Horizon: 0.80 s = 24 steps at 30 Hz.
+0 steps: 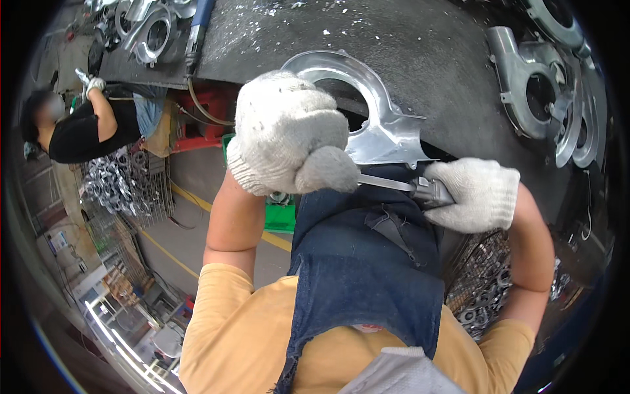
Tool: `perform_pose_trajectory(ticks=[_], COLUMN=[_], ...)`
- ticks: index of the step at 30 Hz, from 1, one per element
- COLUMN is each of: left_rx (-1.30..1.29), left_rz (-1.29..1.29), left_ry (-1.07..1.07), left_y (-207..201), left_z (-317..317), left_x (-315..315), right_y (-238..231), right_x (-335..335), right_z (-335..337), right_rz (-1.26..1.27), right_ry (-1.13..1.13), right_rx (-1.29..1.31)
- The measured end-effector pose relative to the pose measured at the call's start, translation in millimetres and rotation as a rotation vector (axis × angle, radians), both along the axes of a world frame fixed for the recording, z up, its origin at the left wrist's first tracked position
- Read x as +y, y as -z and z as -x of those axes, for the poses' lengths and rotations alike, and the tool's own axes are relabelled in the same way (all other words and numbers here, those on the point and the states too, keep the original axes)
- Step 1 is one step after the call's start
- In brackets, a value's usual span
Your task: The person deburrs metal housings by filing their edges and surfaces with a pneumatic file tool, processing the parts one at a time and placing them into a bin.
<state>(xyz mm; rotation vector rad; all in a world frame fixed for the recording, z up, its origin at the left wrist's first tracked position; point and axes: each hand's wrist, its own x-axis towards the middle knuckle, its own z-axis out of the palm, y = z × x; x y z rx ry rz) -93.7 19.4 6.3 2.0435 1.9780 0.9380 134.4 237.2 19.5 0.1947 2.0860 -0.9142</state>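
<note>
A shiny cast-metal housing [390,134] with a ring-shaped opening lies at the near edge of the dark workbench, just beyond my apron. My left hand [289,134], in a white knitted glove, is closed at the ring's left side and appears to grip it, though the glove hides the contact. In my gloved right hand [476,196] is a file-like tool [387,183], held by its grey handle. Its narrow flat blade points left, just below the housing's lower edge. The blade's far end meets or passes behind my left thumb; I cannot tell which.
More metal housings [522,85] are piled at the right of the workbench [446,39], others [154,36] at the far left. A blue hand tool [199,29] with a hose lies nearby. Wire baskets of parts [125,180] stand left and lower right. A co-worker [82,134] is at far left.
</note>
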Motion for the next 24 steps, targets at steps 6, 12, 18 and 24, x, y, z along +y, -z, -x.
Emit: perform_pose_trajectory(ticks=[6, 12, 18, 24], left_rx=[0.148, 0.133, -0.238, -0.767], left_rz=[-0.017, 0.279, 0.069, -0.150], left_ry=[0.076, 0.035, -0.143, -0.352], left_y=[-8.2, -21.2, 16.4, 56.8], left_z=[-1.0, 8.3, 5.2, -23.8], left_x=[12.3, -2.4, -17.0, -39.8], right_y=[-33.0, -21.6, 38.4, 79.8], right_x=[-12.1, -19.0, -68.1, -102.1], right_z=[25.6, -26.4, -30.1, -2.9], right_rz=[-0.207, -0.187, -0.491, -0.365], right_ry=[-0.369, 0.060, 0.430, 0.935], right_rx=[-0.311, 0.270, 0.765, 0.823])
